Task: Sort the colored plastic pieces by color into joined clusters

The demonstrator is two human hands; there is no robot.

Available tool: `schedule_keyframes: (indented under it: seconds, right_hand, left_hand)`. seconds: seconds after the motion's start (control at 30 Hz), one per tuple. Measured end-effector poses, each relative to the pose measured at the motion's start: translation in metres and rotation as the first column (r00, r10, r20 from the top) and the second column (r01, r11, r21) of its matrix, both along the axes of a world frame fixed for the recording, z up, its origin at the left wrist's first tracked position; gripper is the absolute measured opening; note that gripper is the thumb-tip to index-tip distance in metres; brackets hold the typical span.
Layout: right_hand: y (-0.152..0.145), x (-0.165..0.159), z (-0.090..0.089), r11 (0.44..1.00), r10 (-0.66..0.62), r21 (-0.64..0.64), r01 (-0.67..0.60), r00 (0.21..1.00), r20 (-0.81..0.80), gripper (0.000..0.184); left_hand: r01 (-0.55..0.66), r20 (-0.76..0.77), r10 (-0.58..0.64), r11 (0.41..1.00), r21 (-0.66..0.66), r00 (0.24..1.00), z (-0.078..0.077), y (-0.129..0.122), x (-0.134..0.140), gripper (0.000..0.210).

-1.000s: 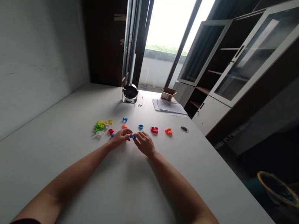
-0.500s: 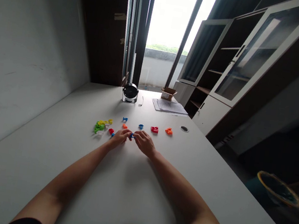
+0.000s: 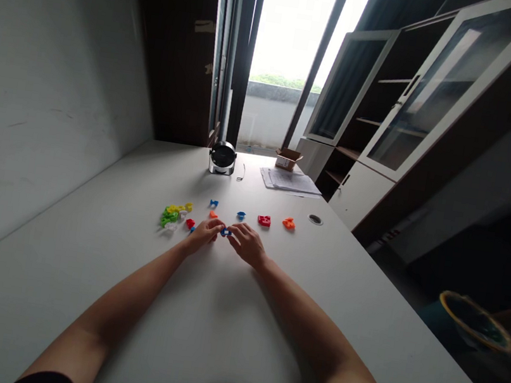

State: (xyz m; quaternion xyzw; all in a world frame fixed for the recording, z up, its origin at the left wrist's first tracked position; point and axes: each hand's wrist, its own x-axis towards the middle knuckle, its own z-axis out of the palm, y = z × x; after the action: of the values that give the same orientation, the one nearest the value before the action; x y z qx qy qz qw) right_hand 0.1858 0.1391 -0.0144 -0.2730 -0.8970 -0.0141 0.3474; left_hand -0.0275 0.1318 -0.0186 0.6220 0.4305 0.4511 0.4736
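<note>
Left of the frame's centre, yellow pieces (image 3: 178,210), green pieces (image 3: 168,217) and white pieces (image 3: 170,228) lie bunched on the white surface (image 3: 215,333), with a red piece (image 3: 190,224) just right of them. Next comes the left hand (image 3: 206,233), its fingertips pinched on the left end of a small blue block (image 3: 226,232) near the middle of the frame. The block's long axis appears to run sideways, hand to hand; which end is its front cannot be told. The right hand (image 3: 246,243) has its fingertips clamped on the block's right end.
</note>
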Motion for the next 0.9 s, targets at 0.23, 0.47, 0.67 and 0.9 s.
schedule_keyframes:
  seconds: [0.23,0.47,0.67,0.9]
  right_hand:
    - [0.0001,0.0,-0.0018,0.999,-0.04,-0.008,0.04,0.999,-0.013,0.019]
    - [-0.0008,-0.0006,-0.002,0.999,-0.04,0.003,0.04,0.999,-0.017,0.018]
    - [-0.0005,-0.0009,-0.0023,0.999,-0.049,0.012,0.049,0.999,-0.01,0.021]
    - [-0.0005,-0.0002,-0.0008,0.996,-0.077,-0.042,0.074,0.994,-0.084,0.02]
  left_hand:
    - [0.063,-0.005,-0.063,0.998,0.025,0.998,0.0023,-0.0025,-0.0007,0.044]
    - [0.096,-0.051,-0.095,0.995,0.027,0.994,0.0028,-0.002,-0.0008,0.046]
    - [0.131,-0.04,-0.13,0.991,0.023,0.991,0.0045,-0.0029,-0.0017,0.045]
    - [0.066,0.007,-0.067,0.998,0.022,0.998,-0.0001,-0.0013,-0.0015,0.046]
